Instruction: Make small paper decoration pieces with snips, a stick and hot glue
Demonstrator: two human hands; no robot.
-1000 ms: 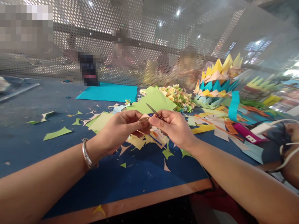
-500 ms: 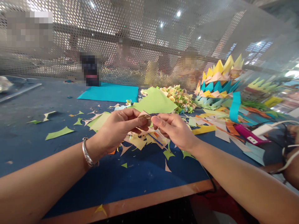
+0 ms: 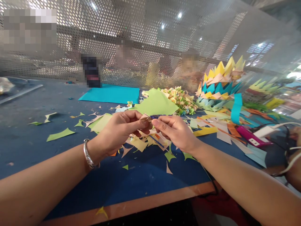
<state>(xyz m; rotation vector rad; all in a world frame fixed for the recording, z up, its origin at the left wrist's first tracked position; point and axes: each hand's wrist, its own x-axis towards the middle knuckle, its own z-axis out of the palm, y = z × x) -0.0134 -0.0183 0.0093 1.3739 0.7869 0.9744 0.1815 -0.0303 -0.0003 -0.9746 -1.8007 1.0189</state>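
Observation:
My left hand (image 3: 128, 125) is closed in a pinch on a small pale-pink paper piece (image 3: 146, 118), in front of my chest above the table. My right hand (image 3: 175, 130) meets it from the other side, thumb and forefinger pressed together at the right end of the same piece. The fingers hide most of the paper. A dark blue patterned object (image 3: 158, 116) shows just behind the right fingertips; I cannot tell whether it is held. Below both hands lies a heap of cut paper scraps (image 3: 139, 143), with a thin blue stick (image 3: 157, 142) on it.
Behind the hands lie a light green sheet (image 3: 156, 103), a turquoise sheet (image 3: 109, 93) and a pile of small folded pieces (image 3: 182, 100). A spiky stack of coloured paper (image 3: 221, 83) stands right, near a magenta power strip (image 3: 251, 135) with cables. A perforated metal screen (image 3: 141, 28) closes the back.
The pink paper piece has tipped and shows less of its face between my fingertips. More of the dark blue object shows behind them. My hands have barely moved.

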